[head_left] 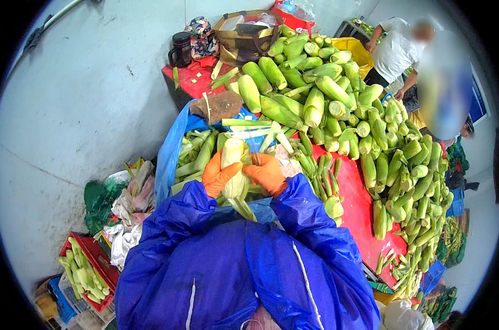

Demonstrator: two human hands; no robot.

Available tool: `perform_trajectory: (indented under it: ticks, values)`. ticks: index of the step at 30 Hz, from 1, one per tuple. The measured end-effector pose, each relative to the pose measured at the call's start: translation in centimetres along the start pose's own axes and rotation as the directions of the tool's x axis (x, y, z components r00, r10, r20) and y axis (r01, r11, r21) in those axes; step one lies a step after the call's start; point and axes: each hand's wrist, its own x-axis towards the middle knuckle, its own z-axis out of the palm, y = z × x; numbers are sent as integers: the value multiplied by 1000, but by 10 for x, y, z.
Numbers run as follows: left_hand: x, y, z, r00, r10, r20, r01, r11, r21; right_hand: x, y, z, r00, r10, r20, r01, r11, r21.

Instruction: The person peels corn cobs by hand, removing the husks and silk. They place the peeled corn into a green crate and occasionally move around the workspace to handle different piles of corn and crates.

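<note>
My left hand (220, 174), in an orange glove, is wrapped round a pale, partly husked ear of corn (232, 154) held upright in front of my chest. Loose green husk (240, 204) hangs from its lower end. My right hand (267, 174), gloved the same way, is closed at the ear's right side with its fingers pinched on the husk; the fingertips are partly hidden. Beneath both hands, peeled leaves (191, 162) fill a space lined with blue plastic sheet (168, 157). Cut husk strips (252, 127) lie just beyond the ear.
A big heap of unhusked corn (326, 91) covers the red table (345, 190) ahead and right. A brown block (217, 106), a dark mug (180, 49) and a bag (246, 36) stand beyond. At lower left sits a red crate (99, 258) of corn. A person (399, 47) works at far right.
</note>
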Motion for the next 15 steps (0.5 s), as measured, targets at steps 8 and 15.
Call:
perform_trajectory:
  ticks: [8, 15]
  values:
    - [-2, 4, 4, 993, -96, 72, 105, 985, -138, 1, 18, 1, 997, -24, -76, 57, 885, 461]
    - [1, -18, 7, 997, -38, -64, 20, 964, -266, -3, 14, -1, 998, -11, -54, 44, 752, 658]
